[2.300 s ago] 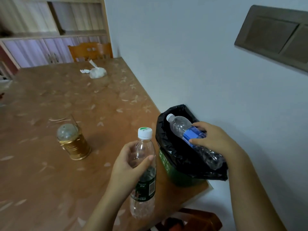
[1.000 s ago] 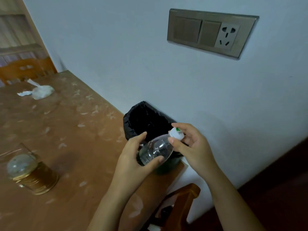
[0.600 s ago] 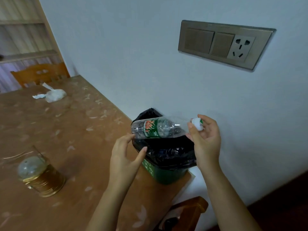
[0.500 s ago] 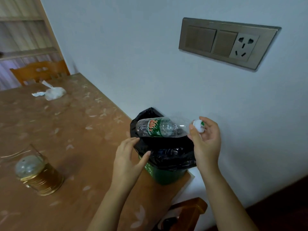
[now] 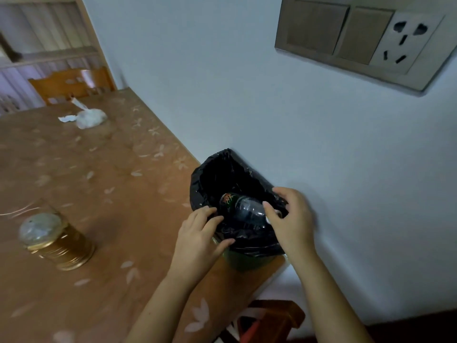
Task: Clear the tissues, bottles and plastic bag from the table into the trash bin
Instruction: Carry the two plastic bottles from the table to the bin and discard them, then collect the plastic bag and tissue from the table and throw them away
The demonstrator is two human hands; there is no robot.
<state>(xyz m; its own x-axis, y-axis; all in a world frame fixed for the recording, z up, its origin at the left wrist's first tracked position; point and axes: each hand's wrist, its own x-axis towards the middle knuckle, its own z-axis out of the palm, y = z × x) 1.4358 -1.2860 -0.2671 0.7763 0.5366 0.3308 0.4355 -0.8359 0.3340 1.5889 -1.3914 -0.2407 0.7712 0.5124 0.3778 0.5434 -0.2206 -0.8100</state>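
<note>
A small green trash bin (image 5: 243, 261) lined with a black bag (image 5: 215, 169) stands on the table's near right corner against the wall. A clear plastic bottle with a green label (image 5: 241, 206) lies tilted inside the bag's mouth. My right hand (image 5: 291, 219) pinches its white-capped neck at the bin's right rim. My left hand (image 5: 197, 241) rests with spread fingers on the bag's front-left rim, holding nothing. A knotted white plastic bag (image 5: 90, 118) with a tissue scrap (image 5: 66, 118) beside it lies at the table's far end.
A gold jar with a clear domed lid (image 5: 55, 241) stands on the brown flowered table (image 5: 103, 189) to the left. The white wall carries a switch and socket panel (image 5: 358, 40). Wooden chairs sit at the far end (image 5: 71, 82) and below the near corner (image 5: 272, 318).
The green-label bottle went from held level above the bin down into the bag's mouth, my right hand still on its neck. My left hand let go and settled on the bag's rim.
</note>
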